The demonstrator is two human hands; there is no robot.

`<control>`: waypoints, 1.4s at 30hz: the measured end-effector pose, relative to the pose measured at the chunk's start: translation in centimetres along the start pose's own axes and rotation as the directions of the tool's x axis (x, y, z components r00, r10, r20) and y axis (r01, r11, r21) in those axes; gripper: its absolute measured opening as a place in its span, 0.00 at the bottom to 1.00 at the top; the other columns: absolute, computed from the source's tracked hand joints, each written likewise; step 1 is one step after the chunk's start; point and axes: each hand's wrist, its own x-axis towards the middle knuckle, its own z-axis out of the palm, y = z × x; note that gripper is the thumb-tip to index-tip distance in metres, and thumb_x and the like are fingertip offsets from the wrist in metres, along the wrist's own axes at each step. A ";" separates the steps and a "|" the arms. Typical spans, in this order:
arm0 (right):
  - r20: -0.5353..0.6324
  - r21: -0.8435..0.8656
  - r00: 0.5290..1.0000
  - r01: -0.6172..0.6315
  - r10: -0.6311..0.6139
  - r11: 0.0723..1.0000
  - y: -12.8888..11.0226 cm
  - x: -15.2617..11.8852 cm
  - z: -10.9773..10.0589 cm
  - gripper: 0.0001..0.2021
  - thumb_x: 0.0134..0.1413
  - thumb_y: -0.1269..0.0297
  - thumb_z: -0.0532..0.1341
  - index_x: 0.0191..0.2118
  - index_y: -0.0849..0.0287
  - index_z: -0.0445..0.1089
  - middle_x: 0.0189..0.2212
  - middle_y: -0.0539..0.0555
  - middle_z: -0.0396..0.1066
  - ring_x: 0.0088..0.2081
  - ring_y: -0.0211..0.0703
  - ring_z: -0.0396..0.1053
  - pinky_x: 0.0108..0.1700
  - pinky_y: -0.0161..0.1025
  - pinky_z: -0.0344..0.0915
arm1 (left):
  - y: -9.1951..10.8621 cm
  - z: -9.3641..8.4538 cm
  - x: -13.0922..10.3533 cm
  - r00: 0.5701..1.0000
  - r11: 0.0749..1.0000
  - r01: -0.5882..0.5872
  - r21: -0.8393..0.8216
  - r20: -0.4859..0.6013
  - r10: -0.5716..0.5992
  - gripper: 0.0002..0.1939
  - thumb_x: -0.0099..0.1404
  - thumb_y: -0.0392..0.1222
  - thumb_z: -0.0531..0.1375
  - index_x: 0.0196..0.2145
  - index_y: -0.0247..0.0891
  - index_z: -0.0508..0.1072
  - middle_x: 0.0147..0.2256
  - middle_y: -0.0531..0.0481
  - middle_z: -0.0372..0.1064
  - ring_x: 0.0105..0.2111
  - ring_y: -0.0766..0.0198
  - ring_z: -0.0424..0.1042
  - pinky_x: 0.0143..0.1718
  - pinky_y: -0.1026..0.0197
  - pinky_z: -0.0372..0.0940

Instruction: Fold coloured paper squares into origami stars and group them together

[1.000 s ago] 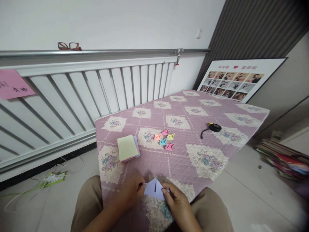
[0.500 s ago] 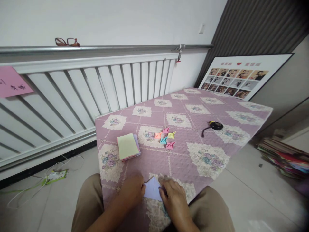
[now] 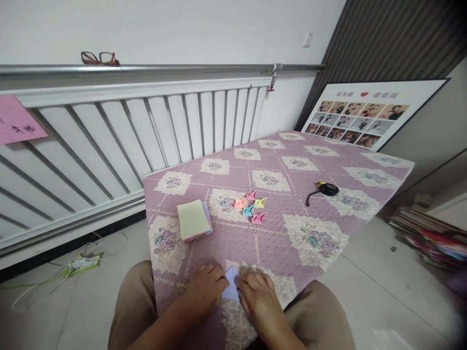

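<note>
A small light-purple sheet of origami paper (image 3: 230, 290) lies flat at the table's near edge, folded to a point at its far end. My left hand (image 3: 207, 290) is closed with its fingertips on the paper's left side. On the opposite side my right hand (image 3: 258, 293) has thumb and fingers pressed on the paper's right edge. Beyond my hands sits a group of several small folded paper pieces in pink (image 3: 258, 218), blue (image 3: 248, 210), yellow (image 3: 260, 203) and orange (image 3: 240, 203). A stack of square coloured paper (image 3: 194, 220), pale yellow on top, lies to the left.
A floral purple tablecloth (image 3: 270, 238) covers the table. Towards the right lies a coiled black cable (image 3: 328, 189). A white radiator (image 3: 207, 121) borders the table's back left, with glasses (image 3: 100, 59) on the pipe above. A photo board (image 3: 365, 112) stands at the far end.
Both hands have moved inward over the purple paper, covering more of its sides. The paper looks narrower, and the dark slit down its middle hardly shows. Other table items keep their places.
</note>
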 end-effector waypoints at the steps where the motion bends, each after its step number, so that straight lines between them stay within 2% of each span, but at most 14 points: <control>1: 0.042 0.031 0.999 -0.022 0.020 0.999 -0.1 0.0 -0.4 0.15 0.51 0.71 0.68 0.44 0.49 0.73 0.34 0.49 0.74 0.39 0.44 0.69 0.49 0.45 0.54 | 0.0 -0.1 -0.2 1.000 0.999 -0.001 -0.036 -0.012 0.001 0.06 0.68 0.41 0.58 0.42 0.41 0.72 0.43 0.50 0.69 0.43 0.57 0.65 0.44 0.55 0.61; 5: 0.178 0.105 0.982 -0.089 0.070 0.990 -0.2 0.1 -1.7 0.21 0.46 0.66 0.71 0.48 0.48 0.72 0.40 0.50 0.74 0.45 0.49 0.69 0.52 0.48 0.55 | 0.0 -0.4 -0.7 0.999 0.993 -0.011 -0.121 -0.036 0.007 0.13 0.63 0.45 0.63 0.45 0.42 0.71 0.46 0.50 0.68 0.46 0.55 0.64 0.47 0.54 0.60; 9: 0.211 0.055 0.976 -0.066 0.053 0.996 0.1 0.1 -1.4 0.21 0.46 0.68 0.71 0.48 0.48 0.72 0.42 0.51 0.75 0.46 0.51 0.70 0.54 0.52 0.54 | -0.2 -0.1 -0.6 1.000 0.996 0.001 -0.094 -0.013 -0.002 0.10 0.65 0.44 0.62 0.44 0.42 0.72 0.46 0.49 0.68 0.47 0.55 0.64 0.48 0.54 0.60; 15: 0.145 -0.024 0.989 -0.009 0.012 1.000 0.3 0.0 -0.3 0.16 0.49 0.69 0.69 0.44 0.50 0.73 0.38 0.51 0.75 0.42 0.49 0.71 0.53 0.52 0.54 | -0.1 0.6 -0.6 0.998 0.996 0.003 -0.092 -0.057 -0.008 0.12 0.63 0.46 0.64 0.42 0.41 0.72 0.45 0.50 0.69 0.46 0.55 0.64 0.47 0.54 0.61; 20: 0.133 -0.004 0.991 -0.020 0.021 1.000 -0.2 0.1 -0.9 0.17 0.49 0.72 0.68 0.46 0.50 0.72 0.38 0.50 0.75 0.43 0.48 0.70 0.55 0.50 0.53 | 0.1 0.9 -0.4 0.994 0.996 0.024 -0.086 -0.102 -0.032 0.05 0.67 0.39 0.59 0.41 0.40 0.73 0.43 0.49 0.70 0.44 0.56 0.65 0.47 0.53 0.61; 23: 0.141 0.031 0.989 -0.059 0.054 0.998 -0.4 0.0 -1.0 0.17 0.48 0.71 0.68 0.45 0.49 0.71 0.39 0.50 0.74 0.43 0.48 0.70 0.55 0.50 0.54 | 0.2 1.0 -0.2 0.991 0.994 0.045 -0.102 -0.121 -0.058 0.06 0.68 0.36 0.57 0.39 0.40 0.74 0.41 0.49 0.70 0.42 0.57 0.66 0.46 0.54 0.61; 29: 0.083 0.037 0.987 -0.139 0.136 0.990 -0.1 -0.2 0.2 0.05 0.55 0.71 0.64 0.33 0.52 0.71 0.32 0.49 0.72 0.38 0.45 0.69 0.50 0.47 0.56 | 0.0 1.2 -0.1 0.969 0.970 0.140 -0.197 -0.174 -0.175 0.04 0.66 0.36 0.59 0.34 0.39 0.74 0.39 0.50 0.70 0.42 0.58 0.66 0.47 0.53 0.59; 34: 0.022 0.018 0.987 -0.157 0.156 0.987 -0.1 0.0 0.4 0.06 0.58 0.67 0.62 0.30 0.53 0.70 0.29 0.49 0.70 0.35 0.45 0.67 0.44 0.43 0.56 | -0.3 1.2 0.0 0.934 0.939 0.252 -0.235 -0.195 -0.299 0.04 0.64 0.37 0.60 0.31 0.39 0.75 0.38 0.49 0.71 0.41 0.57 0.66 0.45 0.53 0.59; 42: -0.070 -0.045 0.981 -0.186 0.183 0.981 -0.6 0.1 0.3 0.12 0.63 0.61 0.56 0.28 0.54 0.68 0.28 0.52 0.69 0.33 0.47 0.66 0.39 0.43 0.56 | -0.5 0.7 0.3 0.923 0.926 0.315 -0.209 -0.159 -0.350 0.06 0.65 0.40 0.61 0.29 0.38 0.74 0.37 0.48 0.70 0.39 0.57 0.66 0.43 0.53 0.59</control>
